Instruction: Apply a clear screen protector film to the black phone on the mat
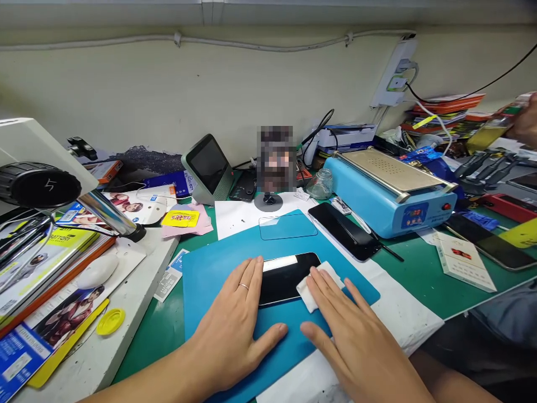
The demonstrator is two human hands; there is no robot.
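A: Where's the phone [277,288]?
B: Flat on the blue mat [213,274]; call it the clock's centre.

A: And the hands?
B: The left hand [235,322] rests over the phone's nine o'clock end, fingers straight and together, thumb spread wide. The right hand [350,330] lies flat at the three o'clock end, fingertips pressing a white cloth [308,295] down there, thumb well apart.

A: Any containers around?
B: A glass jar [321,184] between twelve and one, just beside the blue machine [390,193]. It's clear, but I can't tell what's inside.

A: Anything with liquid?
B: Yes, a bottle [486,137] far out at two o'clock, tilted, with yellowish liquid in it. Another person's hand [524,123] is at its upper end.

A: What about boxes?
B: A small white box [464,261] lies at three o'clock, a red picture on top; its contents are hidden.

A: And that round yellow piece [111,322]?
B: It looks like a cap, lying on the white board [134,313] between eight and nine.
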